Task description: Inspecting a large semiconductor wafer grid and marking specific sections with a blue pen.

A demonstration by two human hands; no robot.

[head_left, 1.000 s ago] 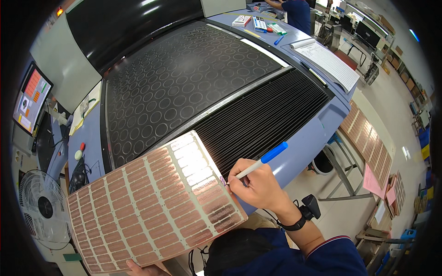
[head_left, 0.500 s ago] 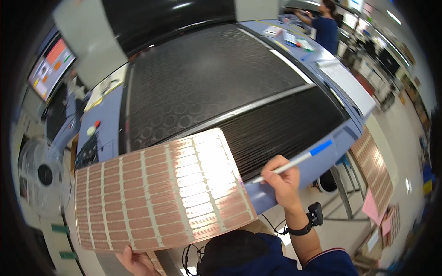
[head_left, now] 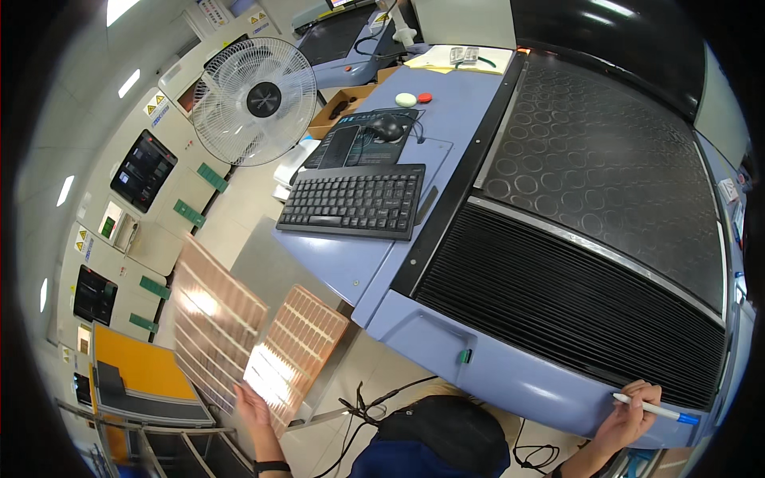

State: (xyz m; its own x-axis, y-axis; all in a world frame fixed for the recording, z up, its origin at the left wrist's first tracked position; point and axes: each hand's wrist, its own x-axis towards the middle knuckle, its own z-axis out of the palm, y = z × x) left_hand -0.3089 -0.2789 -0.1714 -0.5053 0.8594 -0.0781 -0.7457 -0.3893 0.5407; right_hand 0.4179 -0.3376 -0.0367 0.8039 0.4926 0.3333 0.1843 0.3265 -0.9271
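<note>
At lower left, my left hand (head_left: 253,408) grips the lower edge of a copper-patterned circuit panel (head_left: 211,315), which stands steeply tilted and is slightly blurred. Beside it, other copper circuit panels (head_left: 309,333) lie on a grey metal surface (head_left: 267,255); how many lie there I cannot tell. My right hand (head_left: 625,426), at lower right, is closed round a white marker pen (head_left: 649,408) with a blue end. That hand is at the front edge of the blue machine, close to its black ribbed strip (head_left: 550,295).
A black keyboard (head_left: 351,199), a mouse (head_left: 386,127) and red and pale green buttons (head_left: 416,99) sit on the blue worktop. Behind the panels stands a large fan (head_left: 255,99). Black cables (head_left: 362,410) hang near my body. A black textured bed (head_left: 606,167) fills the right side.
My view has swung left. The panel has left the machine's front and moved to the left in my left hand, now tilted up. My right hand still holds the marker pen.
</note>
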